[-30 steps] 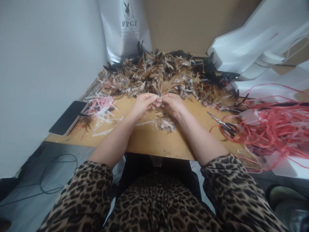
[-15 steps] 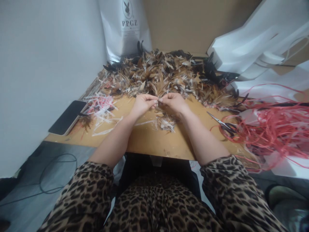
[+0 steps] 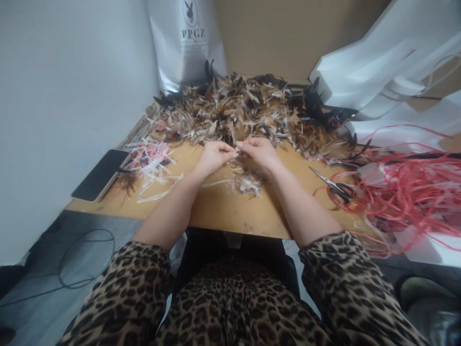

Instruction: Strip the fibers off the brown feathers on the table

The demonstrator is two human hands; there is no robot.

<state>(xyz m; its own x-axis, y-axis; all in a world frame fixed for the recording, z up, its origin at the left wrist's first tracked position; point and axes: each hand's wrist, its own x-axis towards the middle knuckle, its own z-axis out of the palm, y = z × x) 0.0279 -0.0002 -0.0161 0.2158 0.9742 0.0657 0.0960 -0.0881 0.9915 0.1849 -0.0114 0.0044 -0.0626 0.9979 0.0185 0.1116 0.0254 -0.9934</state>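
My left hand [image 3: 215, 156] and my right hand [image 3: 257, 153] meet over the middle of the table, fingertips almost touching. Both are closed in a pinch. Whatever lies between the fingertips is too small and blurred to name; brown feathers rise just behind them. Beyond the hands spreads a large heap of brown and black feathers [image 3: 223, 108] with pale quill ends. Below my right hand, a small clump of whitish feather scraps [image 3: 248, 185] lies on the tabletop [image 3: 230, 211].
Scissors [image 3: 329, 182] lie right of my right arm, beside a tangle of red plastic string [image 3: 414, 192]. At left are a phone [image 3: 101, 175] and a pile of white and pink strips [image 3: 153, 156]. A silver bag [image 3: 187, 53] stands behind the heap.
My fingertips have shifted slightly against each other. The fan of brown feathers above them shows less than before. Both arms stay in place.
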